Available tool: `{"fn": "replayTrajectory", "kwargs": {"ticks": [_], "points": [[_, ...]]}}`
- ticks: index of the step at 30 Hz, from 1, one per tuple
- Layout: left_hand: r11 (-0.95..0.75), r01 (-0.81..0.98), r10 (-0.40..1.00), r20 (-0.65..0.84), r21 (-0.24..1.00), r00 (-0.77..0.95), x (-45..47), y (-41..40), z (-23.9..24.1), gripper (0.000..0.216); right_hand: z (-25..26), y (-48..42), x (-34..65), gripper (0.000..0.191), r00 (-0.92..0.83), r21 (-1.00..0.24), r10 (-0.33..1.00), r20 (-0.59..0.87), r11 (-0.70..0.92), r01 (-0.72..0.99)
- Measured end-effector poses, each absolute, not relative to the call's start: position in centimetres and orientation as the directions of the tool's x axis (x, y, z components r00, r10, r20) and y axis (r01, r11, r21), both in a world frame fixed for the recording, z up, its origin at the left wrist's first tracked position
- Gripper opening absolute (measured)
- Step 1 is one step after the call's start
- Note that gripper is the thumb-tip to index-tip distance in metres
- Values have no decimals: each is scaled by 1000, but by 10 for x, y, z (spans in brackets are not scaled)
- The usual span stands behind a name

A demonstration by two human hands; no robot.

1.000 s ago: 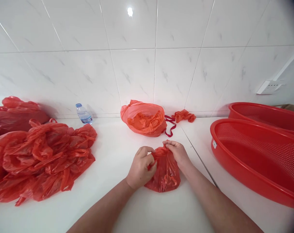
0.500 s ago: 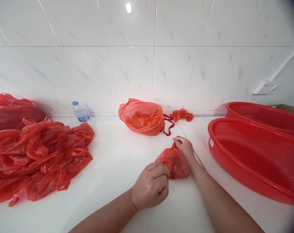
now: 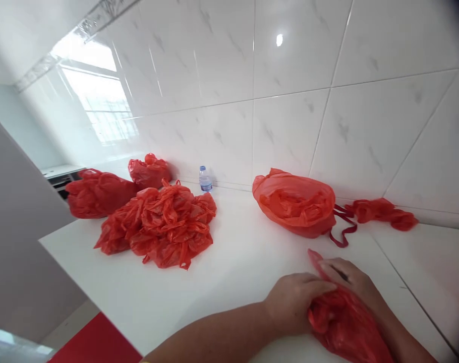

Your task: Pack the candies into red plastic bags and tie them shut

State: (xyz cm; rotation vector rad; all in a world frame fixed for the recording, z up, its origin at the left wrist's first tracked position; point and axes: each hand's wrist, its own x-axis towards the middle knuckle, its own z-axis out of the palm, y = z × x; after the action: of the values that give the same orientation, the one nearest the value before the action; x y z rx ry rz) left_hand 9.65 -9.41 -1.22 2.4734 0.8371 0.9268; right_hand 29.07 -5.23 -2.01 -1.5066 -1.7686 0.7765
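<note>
At the lower right, both hands are on a crumpled red plastic bag (image 3: 346, 325). My left hand (image 3: 292, 303) is closed on its near left side, thumb lying across the plastic. My right hand (image 3: 352, 282) is closed around the bag's upper part, and a twisted end of plastic sticks out past its fingers. Some of the right fingers are blurred. What the bag contains cannot be made out. Just beyond the hands, a wider red bag (image 3: 316, 229) lies with its mouth toward me and crumpled orange-red plastic inside.
A heap of red plastic bags (image 3: 169, 222) covers the left of the white table (image 3: 229, 282), with fuller red bags (image 3: 101, 194) behind. A water bottle (image 3: 205, 179) stands by the tiled wall. Dark red straps (image 3: 343, 237) and a crumpled red strip (image 3: 381, 209) lie at right.
My view has turned left, so the red baskets are out of sight and the table's left edge shows. My hands have come closer together on the bag, which now hangs nearer to me.
</note>
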Motion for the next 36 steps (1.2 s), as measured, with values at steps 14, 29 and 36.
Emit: {"fn": "replayTrajectory", "kwargs": {"ticks": [14,29,36], "points": [[-576,608,666,745,546,-39,-47,-44,53,24,-30,-42,302,38,57,-794,998,14,-24,608],[463,838,687,480,291,-546,-215,-22,68,76,-27,-45,291,29,54,-796,992,116,60,602],[107,992,605,788,63,-115,-140,-16,71,54,-26,-46,287,25,43,-794,989,143,88,601]]}}
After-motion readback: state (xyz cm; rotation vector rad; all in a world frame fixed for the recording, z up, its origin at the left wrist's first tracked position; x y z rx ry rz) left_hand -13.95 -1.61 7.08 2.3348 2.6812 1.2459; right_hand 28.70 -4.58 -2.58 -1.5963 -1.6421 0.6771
